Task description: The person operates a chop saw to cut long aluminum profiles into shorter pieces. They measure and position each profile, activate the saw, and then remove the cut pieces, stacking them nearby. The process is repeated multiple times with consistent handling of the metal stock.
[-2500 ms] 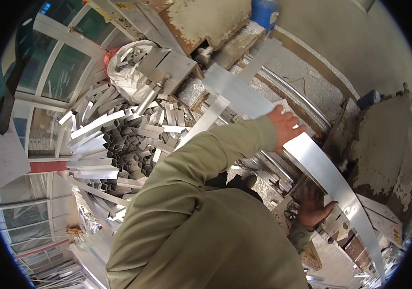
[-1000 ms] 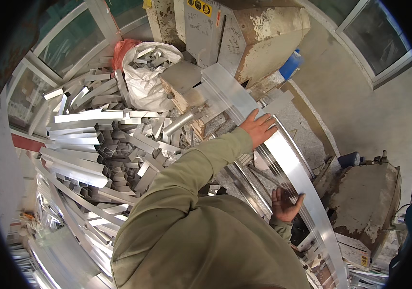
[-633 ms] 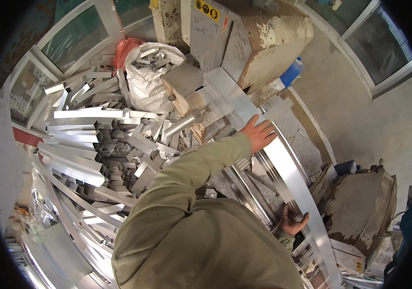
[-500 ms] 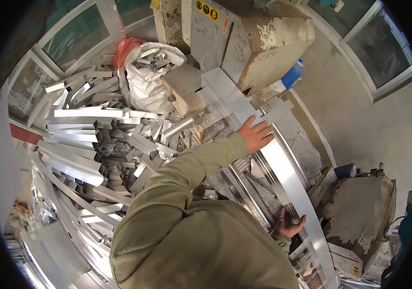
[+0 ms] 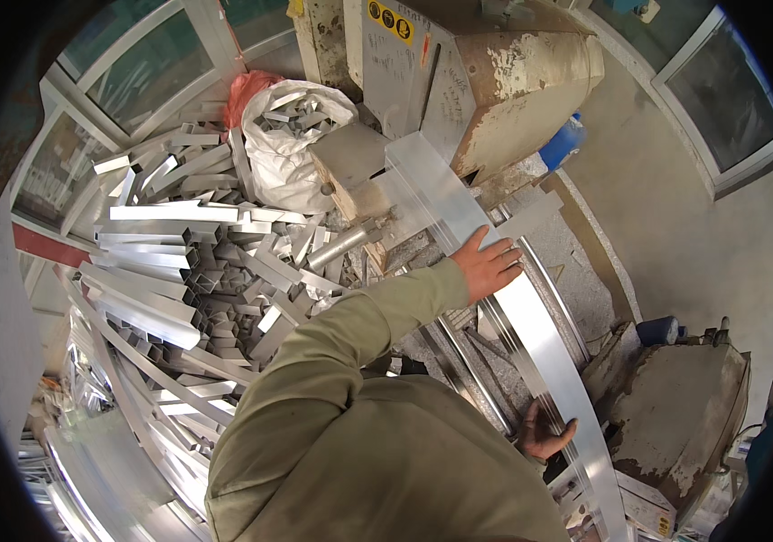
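Observation:
A long flat aluminium profile [image 5: 542,348] runs from the beige machine [image 5: 495,81] at the top down to the lower right, lying on a bench of rails. My left hand [image 5: 488,264] rests flat on its upper part with fingers spread, the olive sleeve stretched out behind it. Lower down, my right hand [image 5: 544,434] curls its fingers around the strip's near edge. My own shoulder and jacket hide the bench below the hands.
A big heap of cut aluminium sections [image 5: 179,271] fills the left side, with a white sack of offcuts [image 5: 289,149] behind it. A blue container [image 5: 563,144] sits by the machine. A worn grey box unit [image 5: 689,397] stands at the right on concrete floor. Windows line the upper left.
My left hand has stayed flat on the profile. My right hand has slid lower along the strip and now hooks its edge. The view has tilted a little.

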The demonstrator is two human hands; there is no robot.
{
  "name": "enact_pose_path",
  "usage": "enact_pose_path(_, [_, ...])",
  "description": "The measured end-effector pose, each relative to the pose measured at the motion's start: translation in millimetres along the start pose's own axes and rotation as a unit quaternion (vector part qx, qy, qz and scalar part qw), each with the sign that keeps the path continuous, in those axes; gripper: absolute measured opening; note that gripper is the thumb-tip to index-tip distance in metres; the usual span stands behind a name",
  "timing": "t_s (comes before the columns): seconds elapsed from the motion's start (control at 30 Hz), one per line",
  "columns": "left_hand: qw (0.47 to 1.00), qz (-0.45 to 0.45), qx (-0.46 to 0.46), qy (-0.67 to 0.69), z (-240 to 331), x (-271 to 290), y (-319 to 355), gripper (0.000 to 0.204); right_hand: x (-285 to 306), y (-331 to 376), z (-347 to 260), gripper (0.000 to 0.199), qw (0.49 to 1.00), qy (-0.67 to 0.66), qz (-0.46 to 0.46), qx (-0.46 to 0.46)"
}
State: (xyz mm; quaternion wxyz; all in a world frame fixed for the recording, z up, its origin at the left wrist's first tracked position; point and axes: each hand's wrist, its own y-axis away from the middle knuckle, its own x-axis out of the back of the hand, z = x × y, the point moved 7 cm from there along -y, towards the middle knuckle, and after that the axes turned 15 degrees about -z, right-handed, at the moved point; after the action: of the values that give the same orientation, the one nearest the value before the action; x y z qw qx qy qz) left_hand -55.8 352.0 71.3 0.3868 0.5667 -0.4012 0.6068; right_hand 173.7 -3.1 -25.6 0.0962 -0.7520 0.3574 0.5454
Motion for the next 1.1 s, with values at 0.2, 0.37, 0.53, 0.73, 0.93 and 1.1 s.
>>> enact_pose_path(0.2, [0.999, 0.039, 0.009, 0.017, 2, 5, 9, 0.061, 13, 3, -3, 0.054, 0.999, 0.005, 0.04, 0.004])
enact_pose_path(0.37, [0.965, 0.187, 0.088, 0.163, 12, -22, 85, 0.058, 26, 1, -13, 0.055, 0.996, 0.06, 0.062, 0.009])
enact_pose_path(0.53, [0.493, 0.233, 0.362, 0.756, 4, -169, 112, 0.076, 28, 4, -12, 0.059, 0.995, 0.06, 0.05, -0.056])
enact_pose_path(0.73, [0.074, 0.38, 0.386, 0.837, -44, -230, -20, 0.083, 19, 9, -7, 0.062, 0.982, 0.123, 0.044, -0.135])
enact_pose_path(0.93, [0.121, 0.403, 0.458, 0.783, -46, -275, -26, 0.08, 17, 16, -13, 0.065, 0.97, 0.171, 0.035, -0.167])
enact_pose_path(1.1, [0.074, 0.337, 0.365, 0.865, -34, -236, -1, 0.08, 26, 14, -17, 0.068, 0.975, 0.16, 0.046, -0.147])
